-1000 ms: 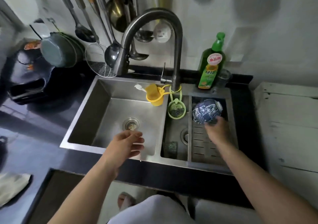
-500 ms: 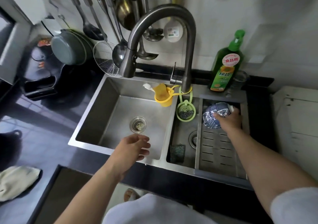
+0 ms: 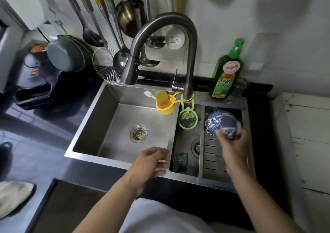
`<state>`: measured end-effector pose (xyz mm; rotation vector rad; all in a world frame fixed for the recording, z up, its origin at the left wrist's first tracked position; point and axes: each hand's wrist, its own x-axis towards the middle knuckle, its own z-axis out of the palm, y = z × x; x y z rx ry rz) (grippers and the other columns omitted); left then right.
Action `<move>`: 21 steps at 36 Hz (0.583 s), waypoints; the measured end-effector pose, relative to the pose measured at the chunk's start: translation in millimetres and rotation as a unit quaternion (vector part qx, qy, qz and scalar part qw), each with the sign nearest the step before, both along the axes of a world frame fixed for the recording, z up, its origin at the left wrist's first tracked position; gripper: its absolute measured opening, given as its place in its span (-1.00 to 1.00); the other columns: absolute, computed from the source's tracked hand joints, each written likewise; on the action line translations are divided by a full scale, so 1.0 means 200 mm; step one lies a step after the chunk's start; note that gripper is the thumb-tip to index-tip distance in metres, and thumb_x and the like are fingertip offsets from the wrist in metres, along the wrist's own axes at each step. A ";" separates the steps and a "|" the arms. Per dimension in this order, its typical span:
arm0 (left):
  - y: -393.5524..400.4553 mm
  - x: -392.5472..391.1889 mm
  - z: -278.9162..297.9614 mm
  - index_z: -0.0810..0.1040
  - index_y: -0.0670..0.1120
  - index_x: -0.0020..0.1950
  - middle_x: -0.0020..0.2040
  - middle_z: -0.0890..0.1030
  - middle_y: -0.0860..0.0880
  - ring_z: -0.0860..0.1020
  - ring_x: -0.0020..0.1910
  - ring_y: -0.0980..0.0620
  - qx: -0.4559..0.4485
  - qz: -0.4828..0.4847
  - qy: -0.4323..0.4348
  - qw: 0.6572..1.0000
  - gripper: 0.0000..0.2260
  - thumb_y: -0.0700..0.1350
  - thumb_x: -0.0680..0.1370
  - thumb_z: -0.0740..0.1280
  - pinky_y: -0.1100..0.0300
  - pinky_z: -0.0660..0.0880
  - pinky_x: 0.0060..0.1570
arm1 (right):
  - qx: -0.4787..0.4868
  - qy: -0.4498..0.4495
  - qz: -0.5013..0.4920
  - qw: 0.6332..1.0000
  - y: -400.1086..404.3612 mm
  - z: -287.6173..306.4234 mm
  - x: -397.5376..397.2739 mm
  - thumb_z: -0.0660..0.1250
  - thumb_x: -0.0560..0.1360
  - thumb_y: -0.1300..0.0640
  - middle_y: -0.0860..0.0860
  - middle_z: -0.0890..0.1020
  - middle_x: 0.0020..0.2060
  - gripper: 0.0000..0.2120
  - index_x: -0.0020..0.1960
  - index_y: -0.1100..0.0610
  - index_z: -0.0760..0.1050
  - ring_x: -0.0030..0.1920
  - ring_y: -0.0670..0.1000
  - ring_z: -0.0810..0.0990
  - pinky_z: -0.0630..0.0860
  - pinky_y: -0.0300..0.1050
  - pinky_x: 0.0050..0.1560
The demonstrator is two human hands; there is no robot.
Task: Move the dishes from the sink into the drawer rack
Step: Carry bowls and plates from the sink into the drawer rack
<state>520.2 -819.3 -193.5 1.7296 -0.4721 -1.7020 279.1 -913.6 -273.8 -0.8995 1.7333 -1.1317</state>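
Nearest the front edge of the sink (image 3: 85,143), the left hand (image 3: 151,163) hovers over the rim between the two basins, its grip loose, fingers relaxed and holding nothing. Just right of it, over the slotted drain tray (image 3: 214,163) in the smaller basin, the right hand (image 3: 234,147) has its grip clamped on a blue-patterned bowl (image 3: 229,127), blurred and tilted. Behind that, a second patterned bowl (image 3: 211,121) lies at the tray's far end. Farther back stand the tap (image 3: 189,54) and a green soap bottle (image 3: 227,71).
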 end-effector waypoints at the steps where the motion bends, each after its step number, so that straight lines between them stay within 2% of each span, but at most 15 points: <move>1: 0.00 -0.02 0.00 0.61 -0.10 0.25 0.09 0.65 -0.07 0.62 0.03 -0.05 0.006 0.013 0.033 0.999 -0.78 -0.08 0.63 0.35 -0.01 0.59 0.09 | 0.012 -0.033 0.035 0.999 0.09 0.03 0.04 0.56 0.45 0.08 0.03 0.59 0.15 -0.39 0.38 0.05 0.33 0.02 0.03 0.65 0.57 -0.08 -0.10; 4: -0.02 -0.08 -0.01 0.42 0.13 0.48 0.33 0.51 0.06 0.46 0.38 -0.11 0.009 0.020 0.104 0.994 -0.47 0.15 0.53 0.43 -0.24 0.56 0.21 | 0.023 -0.124 0.132 0.983 0.31 0.10 0.17 0.53 0.47 0.19 -0.02 0.64 0.11 -0.49 0.32 -0.03 0.40 0.06 -0.02 0.67 0.61 -0.08 0.04; 6: -0.05 -0.11 -0.03 0.21 0.24 0.58 0.26 0.53 0.15 0.46 0.38 -0.08 -0.004 0.018 0.139 0.990 -0.32 0.19 0.52 0.43 -0.32 0.53 0.22 | 0.011 -0.150 0.170 0.974 0.38 0.11 0.24 0.55 0.45 0.29 0.02 0.66 0.10 -0.47 0.30 0.02 0.42 0.03 -0.13 0.67 0.59 -0.23 -0.01; 7: -0.07 -0.13 -0.04 0.17 0.26 0.59 0.23 0.57 0.17 0.50 0.34 -0.06 -0.011 0.014 0.158 0.987 -0.31 0.19 0.52 0.42 -0.33 0.52 0.22 | 0.002 -0.160 0.189 0.969 0.40 0.12 0.26 0.56 0.42 0.32 0.05 0.66 0.10 -0.44 0.31 0.08 0.41 0.01 -0.16 0.67 0.58 -0.26 -0.02; 9: -0.09 -0.17 -0.04 0.27 0.19 0.56 0.25 0.66 0.05 0.60 0.27 -0.09 -0.032 -0.006 0.191 0.981 -0.35 0.19 0.52 0.44 -0.27 0.56 0.19 | -0.015 -0.170 0.216 0.961 0.42 0.12 0.31 0.59 0.33 0.27 0.10 0.67 0.09 -0.38 0.31 0.14 0.39 0.04 -0.10 0.68 0.58 -0.23 -0.01; 11: -0.10 -0.20 -0.03 0.39 0.08 0.46 0.21 0.68 -0.11 0.67 0.13 -0.13 -0.052 -0.009 0.184 0.981 -0.44 0.13 0.50 0.44 -0.12 0.61 0.07 | -0.023 -0.151 0.230 0.961 0.42 0.10 0.34 0.63 0.25 0.13 0.12 0.68 0.10 -0.31 0.29 0.10 0.40 0.11 0.00 0.69 0.61 -0.12 0.06; 13: -0.10 -0.21 -0.04 0.44 0.03 0.41 0.19 0.68 -0.20 0.68 0.06 -0.15 -0.057 0.018 0.167 0.984 -0.48 0.08 0.48 0.44 -0.06 0.62 0.01 | -0.018 -0.133 0.257 0.957 0.41 0.08 0.34 0.63 0.23 0.00 0.07 0.67 0.14 -0.28 0.31 0.00 0.40 0.17 0.03 0.67 0.60 -0.04 0.17; 18: -0.07 -0.18 -0.10 0.49 -0.07 0.39 0.11 0.68 -0.18 0.68 -0.02 -0.08 -0.021 0.062 0.136 0.989 -0.49 0.15 0.52 0.41 0.06 0.63 -0.18 | 0.042 -0.134 0.387 0.911 0.35 0.04 0.26 0.51 0.47 0.01 0.02 0.61 0.27 -0.40 0.44 -0.04 0.38 0.28 -0.04 0.62 0.55 -0.10 0.28; 21: -0.05 -0.15 -0.13 0.50 0.04 0.35 0.11 0.69 -0.16 0.66 0.04 -0.17 -0.015 0.099 0.096 0.990 -0.60 0.07 0.54 0.44 -0.07 0.63 -0.01 | 0.066 -0.024 0.411 0.909 0.25 -0.01 0.18 0.43 0.56 -0.03 -0.11 0.47 0.41 -0.49 0.45 -0.16 0.34 0.40 -0.12 0.47 0.45 -0.09 0.37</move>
